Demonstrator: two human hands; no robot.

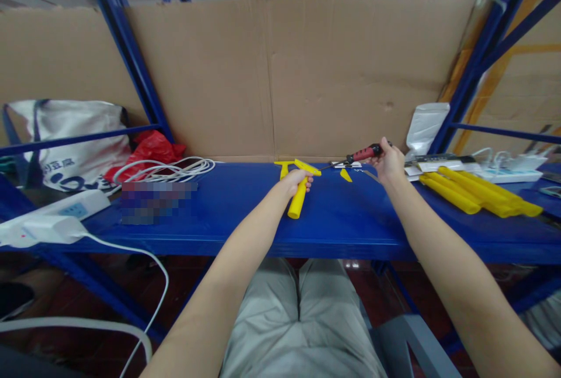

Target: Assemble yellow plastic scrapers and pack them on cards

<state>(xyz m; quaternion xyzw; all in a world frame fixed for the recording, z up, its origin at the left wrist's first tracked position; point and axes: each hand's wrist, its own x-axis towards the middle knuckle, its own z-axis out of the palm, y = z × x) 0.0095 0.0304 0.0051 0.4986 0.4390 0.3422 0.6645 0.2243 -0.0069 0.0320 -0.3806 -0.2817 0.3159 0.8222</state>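
Note:
My left hand (298, 180) is closed around a yellow plastic piece with a round handle (298, 203), held over the blue table. In my right hand (389, 162) is a screwdriver (362, 155) with a red and black handle, its shaft pointing left. The shaft's tip reaches the yellow piece near my left fingers; whether it sits in a screw is too small to tell. A small yellow part (346, 175) lies just below the shaft. Beside it are small metal and white items that I cannot make out.
Several yellow handles (482, 191) lie at the right, with a white power strip (508, 175) behind them. A coiled white cable (188, 169), red plastic bag (153, 150) and cloth bag (79, 138) stand left. Cardboard (333, 74) closes the back of the blue table (236, 214).

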